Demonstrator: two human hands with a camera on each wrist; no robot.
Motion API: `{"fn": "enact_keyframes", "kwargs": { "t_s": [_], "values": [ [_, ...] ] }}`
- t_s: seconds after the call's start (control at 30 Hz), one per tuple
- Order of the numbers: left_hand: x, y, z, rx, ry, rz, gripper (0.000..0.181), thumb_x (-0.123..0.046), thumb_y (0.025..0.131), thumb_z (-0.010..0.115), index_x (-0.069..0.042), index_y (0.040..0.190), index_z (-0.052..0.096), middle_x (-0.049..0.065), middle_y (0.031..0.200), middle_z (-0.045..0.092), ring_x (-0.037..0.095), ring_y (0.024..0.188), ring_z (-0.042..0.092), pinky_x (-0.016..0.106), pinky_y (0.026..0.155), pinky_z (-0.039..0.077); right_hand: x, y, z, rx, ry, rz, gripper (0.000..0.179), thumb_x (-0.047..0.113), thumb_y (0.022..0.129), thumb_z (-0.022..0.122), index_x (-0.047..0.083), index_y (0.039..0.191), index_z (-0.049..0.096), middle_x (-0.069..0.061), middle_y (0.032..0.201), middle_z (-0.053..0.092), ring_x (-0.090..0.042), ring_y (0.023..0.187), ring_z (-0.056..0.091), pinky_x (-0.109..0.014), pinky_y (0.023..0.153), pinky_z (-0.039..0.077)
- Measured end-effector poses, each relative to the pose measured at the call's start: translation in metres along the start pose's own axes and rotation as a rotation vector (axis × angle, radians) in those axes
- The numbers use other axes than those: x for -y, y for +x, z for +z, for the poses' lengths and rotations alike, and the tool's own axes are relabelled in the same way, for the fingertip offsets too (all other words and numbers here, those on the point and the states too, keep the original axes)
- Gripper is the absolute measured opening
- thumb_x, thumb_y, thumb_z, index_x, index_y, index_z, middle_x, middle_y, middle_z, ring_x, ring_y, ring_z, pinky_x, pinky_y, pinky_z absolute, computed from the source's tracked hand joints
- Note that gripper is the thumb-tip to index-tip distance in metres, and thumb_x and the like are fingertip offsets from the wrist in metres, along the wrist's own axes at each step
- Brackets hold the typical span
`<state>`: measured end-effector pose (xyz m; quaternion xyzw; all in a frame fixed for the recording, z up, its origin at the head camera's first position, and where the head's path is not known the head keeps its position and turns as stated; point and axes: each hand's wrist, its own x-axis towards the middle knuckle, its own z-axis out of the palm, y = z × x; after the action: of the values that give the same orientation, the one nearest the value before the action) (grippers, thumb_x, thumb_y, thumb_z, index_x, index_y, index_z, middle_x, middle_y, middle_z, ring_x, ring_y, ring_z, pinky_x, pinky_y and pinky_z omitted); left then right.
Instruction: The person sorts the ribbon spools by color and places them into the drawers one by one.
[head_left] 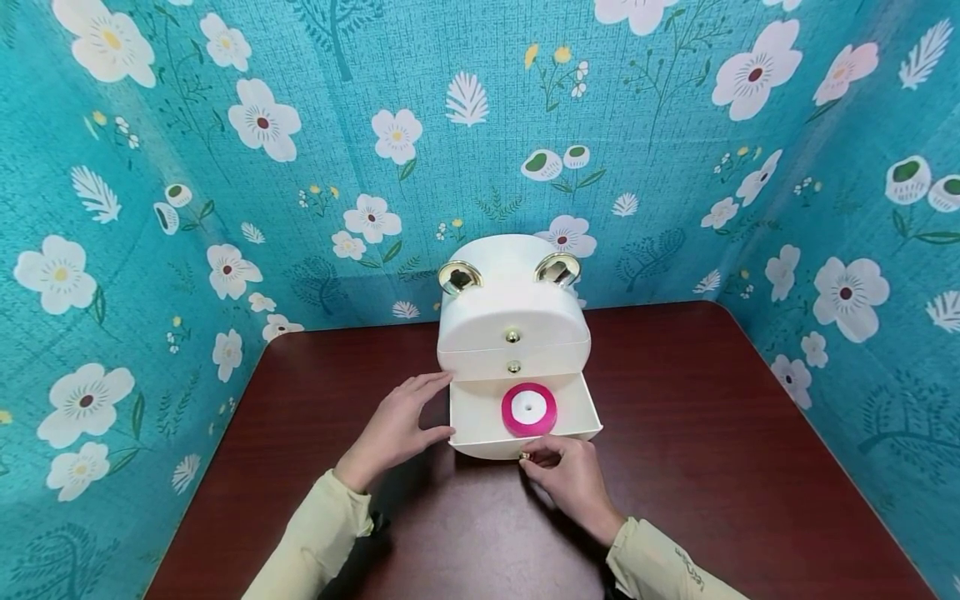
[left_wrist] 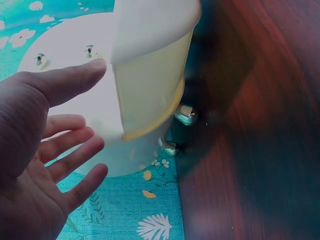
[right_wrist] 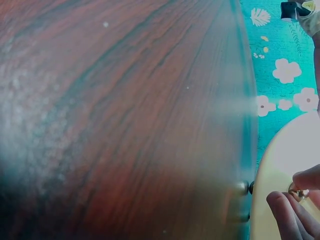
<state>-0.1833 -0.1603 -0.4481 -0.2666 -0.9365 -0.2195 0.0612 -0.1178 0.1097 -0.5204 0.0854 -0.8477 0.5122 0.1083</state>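
A white rounded storage box (head_left: 517,283) with a drawer (head_left: 480,417) pulled out at its bottom stands on the table. Inside the drawer lies a pink ribbon roll (head_left: 551,410) with a white centre. My right hand (head_left: 572,477) pinches the small gold knob (right_wrist: 298,192) on the drawer's front between thumb and fingers. Along the drawer's left side is my left hand (head_left: 390,433), its fingers and thumb spread and nothing held. In the left wrist view the left thumb's tip comes close to the box; I cannot tell if it touches.
Two gold-rimmed round pieces (head_left: 460,277) stick up from the box top. Two more gold knobs (head_left: 513,337) sit on the upper front. Behind the dark red-brown table (head_left: 697,400) hangs a blue flowered cloth (head_left: 465,167), which also runs along both sides.
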Motion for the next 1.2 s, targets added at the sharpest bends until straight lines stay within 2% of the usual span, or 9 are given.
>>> {"fn": "enact_keyframes", "kwargs": {
  "t_s": [0.2,0.37,0.5,0.67,0.77,0.93,1.03,1.1,1.2],
  "values": [
    [0.006,0.006,-0.007,-0.164,-0.062,0.059,0.065,-0.031,0.079,0.079,-0.022,0.138,0.052,-0.004,0.131,0.056,0.015,0.119,0.053,0.041,0.1,0.046,-0.001,-0.001,-0.001,-0.002,-0.005,-0.01,0.021,0.001,0.069,0.082,0.018,0.079,0.076,0.013,0.067,0.069,0.0,0.061,0.064,-0.02,0.059,0.054],
    [0.011,0.017,-0.016,-0.303,-0.135,0.047,0.054,-0.028,0.082,0.077,-0.02,0.131,0.057,-0.003,0.122,0.059,0.018,0.108,0.056,0.038,0.089,0.051,-0.003,-0.001,-0.002,-0.011,-0.014,-0.004,0.021,0.003,0.068,0.083,0.02,0.079,0.076,0.015,0.068,0.068,0.001,0.061,0.064,-0.019,0.059,0.054],
    [0.015,0.029,-0.023,-0.35,-0.185,0.024,0.06,-0.028,0.081,0.078,-0.02,0.135,0.052,-0.001,0.127,0.056,0.02,0.111,0.055,0.039,0.088,0.051,-0.004,-0.001,-0.002,-0.013,-0.021,0.0,0.018,0.005,0.069,0.083,0.019,0.079,0.076,0.015,0.068,0.068,0.002,0.062,0.063,-0.018,0.059,0.054],
    [0.02,0.044,-0.03,-0.34,-0.273,0.005,0.083,-0.027,0.078,0.08,-0.031,0.147,0.034,-0.003,0.139,0.049,0.016,0.121,0.05,0.04,0.093,0.049,-0.004,-0.001,-0.001,0.002,-0.017,-0.001,0.016,0.007,0.071,0.082,0.019,0.08,0.076,0.015,0.07,0.069,0.002,0.063,0.064,-0.018,0.06,0.054],
    [0.018,0.056,-0.033,-0.313,-0.31,0.003,0.095,-0.033,0.076,0.081,-0.037,0.151,0.022,-0.008,0.145,0.042,0.014,0.127,0.046,0.042,0.097,0.047,-0.004,-0.001,-0.001,-0.002,-0.022,0.001,0.016,0.006,0.07,0.082,0.019,0.08,0.076,0.016,0.069,0.068,0.002,0.062,0.063,-0.018,0.06,0.054],
    [0.012,0.074,-0.036,-0.266,-0.356,0.006,0.116,-0.041,0.067,0.086,-0.04,0.153,0.007,-0.006,0.154,0.029,0.022,0.133,0.041,0.045,0.101,0.044,-0.004,0.0,0.0,0.001,-0.02,0.003,0.018,0.005,0.069,0.083,0.018,0.08,0.077,0.016,0.069,0.068,0.002,0.062,0.064,-0.018,0.06,0.054],
    [0.009,0.086,-0.037,-0.243,-0.383,0.036,0.121,-0.042,0.065,0.087,-0.038,0.153,0.004,-0.005,0.156,0.024,0.027,0.134,0.04,0.046,0.102,0.043,-0.004,0.0,0.0,-0.006,-0.017,-0.007,0.02,0.003,0.068,0.083,0.018,0.08,0.076,0.015,0.068,0.068,0.001,0.062,0.064,-0.019,0.059,0.054],
    [0.007,0.092,-0.037,-0.229,-0.397,0.058,0.122,-0.041,0.064,0.088,-0.038,0.153,0.005,-0.007,0.155,0.025,0.028,0.133,0.041,0.046,0.103,0.042,-0.004,0.0,0.0,-0.01,-0.014,-0.011,0.021,0.002,0.068,0.083,0.018,0.08,0.076,0.014,0.068,0.068,0.001,0.062,0.064,-0.019,0.059,0.054],
    [0.006,0.099,-0.037,-0.222,-0.402,0.081,0.121,-0.038,0.064,0.088,-0.037,0.154,0.007,-0.005,0.153,0.029,0.025,0.129,0.045,0.046,0.102,0.043,-0.004,0.0,0.0,-0.005,-0.005,-0.012,0.021,0.002,0.068,0.083,0.017,0.081,0.077,0.013,0.07,0.07,0.001,0.062,0.065,-0.019,0.059,0.054]
  ]
}}
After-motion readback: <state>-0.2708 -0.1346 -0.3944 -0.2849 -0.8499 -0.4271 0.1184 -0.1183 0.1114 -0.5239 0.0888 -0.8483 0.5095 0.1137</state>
